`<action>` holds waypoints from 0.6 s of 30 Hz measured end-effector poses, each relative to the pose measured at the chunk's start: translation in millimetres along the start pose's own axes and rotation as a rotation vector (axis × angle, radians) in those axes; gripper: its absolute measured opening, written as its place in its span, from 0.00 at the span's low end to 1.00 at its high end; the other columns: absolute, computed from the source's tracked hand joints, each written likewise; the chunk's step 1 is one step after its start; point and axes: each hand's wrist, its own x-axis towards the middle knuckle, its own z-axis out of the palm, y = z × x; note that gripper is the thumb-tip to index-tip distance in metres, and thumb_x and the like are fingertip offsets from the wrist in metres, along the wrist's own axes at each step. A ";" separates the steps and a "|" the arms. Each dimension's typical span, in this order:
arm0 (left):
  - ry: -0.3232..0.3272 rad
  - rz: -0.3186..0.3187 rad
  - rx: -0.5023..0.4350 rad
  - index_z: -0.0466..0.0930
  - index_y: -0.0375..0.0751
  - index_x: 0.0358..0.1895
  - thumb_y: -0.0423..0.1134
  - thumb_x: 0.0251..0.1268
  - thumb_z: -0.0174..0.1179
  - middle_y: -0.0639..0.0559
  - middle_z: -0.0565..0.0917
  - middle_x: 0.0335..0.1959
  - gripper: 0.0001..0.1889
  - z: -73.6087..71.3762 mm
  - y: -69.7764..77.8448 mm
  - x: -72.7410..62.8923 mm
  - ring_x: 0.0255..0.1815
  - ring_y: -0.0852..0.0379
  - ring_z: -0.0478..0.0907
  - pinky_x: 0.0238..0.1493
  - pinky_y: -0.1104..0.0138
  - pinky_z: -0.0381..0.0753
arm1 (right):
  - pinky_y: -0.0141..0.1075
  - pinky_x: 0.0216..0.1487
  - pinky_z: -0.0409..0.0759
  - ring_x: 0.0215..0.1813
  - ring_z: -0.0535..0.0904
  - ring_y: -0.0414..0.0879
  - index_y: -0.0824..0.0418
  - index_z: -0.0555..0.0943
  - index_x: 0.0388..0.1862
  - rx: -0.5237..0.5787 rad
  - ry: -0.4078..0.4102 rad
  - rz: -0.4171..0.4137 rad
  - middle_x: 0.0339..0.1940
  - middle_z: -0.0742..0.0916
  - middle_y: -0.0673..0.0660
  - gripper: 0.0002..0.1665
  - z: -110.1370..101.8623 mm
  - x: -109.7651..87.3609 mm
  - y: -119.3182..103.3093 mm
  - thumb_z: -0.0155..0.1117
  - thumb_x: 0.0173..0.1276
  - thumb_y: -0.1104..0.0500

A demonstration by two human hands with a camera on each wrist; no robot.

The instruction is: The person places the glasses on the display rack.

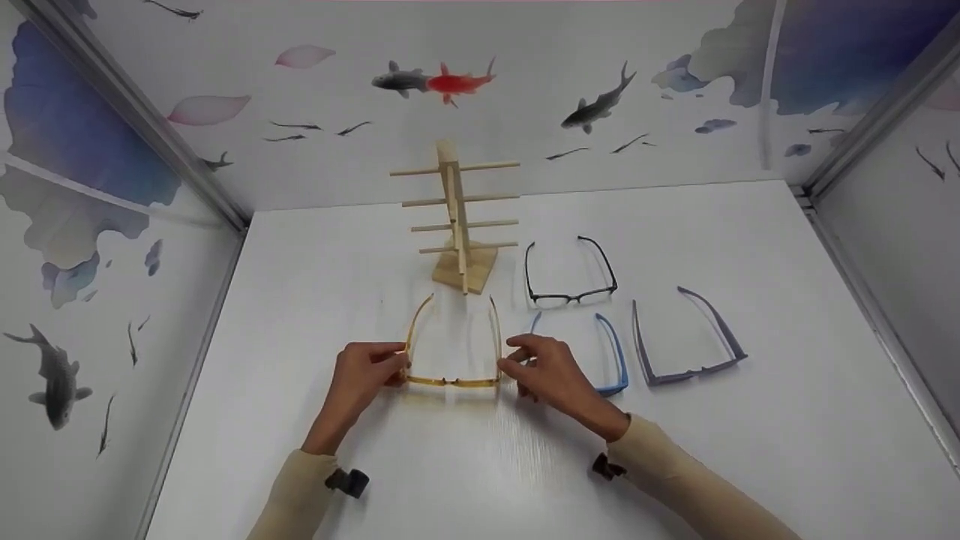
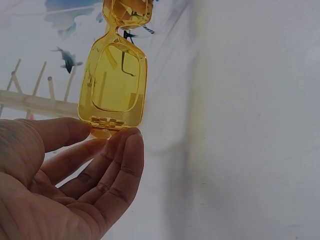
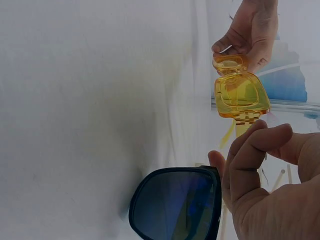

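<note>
Head view: left hand (image 1: 364, 375) pinches translucent yellow glasses (image 1: 427, 382), right hand (image 1: 556, 373) at opposite temple (image 1: 496, 330), grip unclear; probably two-handed positioning step, next move needs level support.

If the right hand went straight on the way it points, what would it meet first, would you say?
Probably the yellow glasses, whose nearer temple lies just ahead of the right hand; whether they already touch is hard to tell.
</note>
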 end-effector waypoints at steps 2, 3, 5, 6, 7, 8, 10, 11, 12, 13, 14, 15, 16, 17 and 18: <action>0.000 0.007 -0.008 0.92 0.32 0.58 0.32 0.74 0.69 0.44 0.93 0.39 0.14 -0.1 1.3 -0.6 0.34 0.52 0.90 0.39 0.66 0.92 | 0.34 0.23 0.80 0.24 0.84 0.44 0.71 0.83 0.69 0.013 -0.010 0.012 0.43 0.93 0.61 0.28 0.2 0.0 -0.2 0.73 0.76 0.56; -0.002 0.011 -0.013 0.92 0.31 0.58 0.32 0.74 0.69 0.44 0.93 0.39 0.14 -0.1 2.2 -1.1 0.34 0.52 0.90 0.40 0.66 0.93 | 0.33 0.23 0.80 0.24 0.84 0.43 0.71 0.83 0.68 0.019 -0.013 0.018 0.42 0.92 0.62 0.28 0.4 0.0 -0.4 0.73 0.76 0.57; -0.002 0.023 -0.022 0.91 0.31 0.58 0.32 0.74 0.69 0.43 0.93 0.40 0.14 -0.2 4.7 -1.6 0.34 0.52 0.91 0.40 0.65 0.93 | 0.33 0.23 0.79 0.24 0.83 0.43 0.72 0.84 0.67 0.036 -0.011 0.026 0.41 0.92 0.64 0.27 0.4 0.3 -1.2 0.72 0.76 0.58; -0.001 0.029 -0.026 0.91 0.31 0.58 0.32 0.74 0.70 0.43 0.93 0.40 0.14 -0.2 6.0 -1.8 0.34 0.52 0.91 0.40 0.64 0.93 | 0.32 0.23 0.78 0.24 0.83 0.42 0.72 0.84 0.67 0.043 -0.008 0.029 0.41 0.91 0.65 0.26 0.3 0.4 -1.7 0.72 0.76 0.59; 0.000 0.034 -0.032 0.91 0.31 0.58 0.32 0.74 0.70 0.43 0.93 0.40 0.14 0.0 7.1 -1.8 0.35 0.52 0.91 0.40 0.64 0.93 | 0.32 0.23 0.78 0.24 0.82 0.42 0.71 0.84 0.66 0.051 -0.004 0.033 0.41 0.91 0.66 0.25 0.2 0.6 -2.4 0.72 0.75 0.60; 0.001 0.036 -0.037 0.91 0.31 0.58 0.32 0.74 0.70 0.44 0.93 0.40 0.14 0.2 8.4 -1.7 0.35 0.52 0.91 0.40 0.64 0.93 | 0.32 0.24 0.78 0.24 0.82 0.42 0.72 0.84 0.66 0.057 0.002 0.036 0.41 0.91 0.67 0.25 -0.1 0.7 -3.0 0.71 0.75 0.60; 0.005 0.044 -0.048 0.91 0.31 0.59 0.32 0.74 0.70 0.44 0.93 0.40 0.15 0.9 10.3 -1.1 0.35 0.52 0.92 0.41 0.64 0.93 | 0.32 0.24 0.77 0.24 0.81 0.42 0.72 0.85 0.65 0.070 0.018 0.040 0.41 0.91 0.67 0.24 -1.1 0.7 -4.2 0.71 0.75 0.62; 0.005 0.050 -0.053 0.91 0.31 0.59 0.32 0.74 0.70 0.44 0.93 0.39 0.15 1.3 11.3 -1.0 0.35 0.52 0.91 0.41 0.64 0.93 | 0.32 0.24 0.77 0.24 0.81 0.42 0.71 0.85 0.64 0.073 0.026 0.040 0.41 0.91 0.67 0.23 -1.6 0.9 -4.5 0.71 0.75 0.62; 0.007 0.052 -0.059 0.91 0.31 0.59 0.32 0.74 0.70 0.44 0.93 0.39 0.15 1.8 12.3 -0.6 0.36 0.52 0.91 0.41 0.64 0.93 | 0.32 0.23 0.77 0.24 0.81 0.42 0.71 0.86 0.64 0.076 0.034 0.039 0.41 0.91 0.67 0.23 -2.2 1.0 -5.2 0.71 0.75 0.62; 0.009 0.055 -0.064 0.90 0.31 0.59 0.31 0.74 0.71 0.44 0.93 0.39 0.15 2.2 13.4 -0.5 0.36 0.52 0.91 0.41 0.64 0.93 | 0.32 0.23 0.77 0.24 0.81 0.42 0.71 0.86 0.64 0.077 0.040 0.040 0.41 0.91 0.67 0.22 -2.9 1.0 -5.5 0.71 0.75 0.62; 0.010 0.058 -0.068 0.90 0.30 0.59 0.31 0.74 0.70 0.44 0.92 0.39 0.15 2.6 14.6 -0.6 0.36 0.52 0.91 0.41 0.64 0.93 | 0.32 0.23 0.77 0.24 0.81 0.42 0.71 0.86 0.63 0.078 0.045 0.040 0.41 0.91 0.67 0.22 -3.6 1.0 -5.8 0.71 0.75 0.62; 0.011 0.061 -0.071 0.90 0.30 0.60 0.31 0.74 0.71 0.44 0.92 0.39 0.15 3.0 15.7 -0.7 0.36 0.52 0.90 0.41 0.63 0.93 | 0.32 0.23 0.77 0.24 0.80 0.42 0.70 0.86 0.63 0.080 0.050 0.042 0.41 0.91 0.67 0.22 -4.4 1.1 -6.2 0.71 0.75 0.62; 0.012 0.064 -0.072 0.90 0.30 0.60 0.31 0.74 0.71 0.43 0.92 0.39 0.15 3.2 17.1 -1.0 0.36 0.52 0.90 0.41 0.63 0.93 | 0.32 0.23 0.76 0.24 0.80 0.42 0.70 0.87 0.63 0.081 0.056 0.043 0.40 0.91 0.67 0.21 -5.2 1.3 -6.6 0.71 0.75 0.61; 0.012 0.067 -0.075 0.90 0.30 0.60 0.31 0.74 0.71 0.42 0.92 0.39 0.15 3.3 18.6 -1.4 0.36 0.52 0.90 0.41 0.62 0.94 | 0.32 0.23 0.76 0.24 0.79 0.42 0.70 0.87 0.62 0.088 0.058 0.046 0.40 0.91 0.68 0.21 -6.1 1.5 -7.0 0.71 0.75 0.61; 0.013 0.067 -0.078 0.90 0.30 0.60 0.31 0.74 0.71 0.42 0.92 0.39 0.15 3.4 20.0 -1.4 0.36 0.52 0.90 0.42 0.62 0.94 | 0.32 0.22 0.75 0.23 0.78 0.42 0.70 0.87 0.62 0.092 0.061 0.048 0.39 0.90 0.68 0.21 -7.2 1.6 -7.6 0.71 0.75 0.61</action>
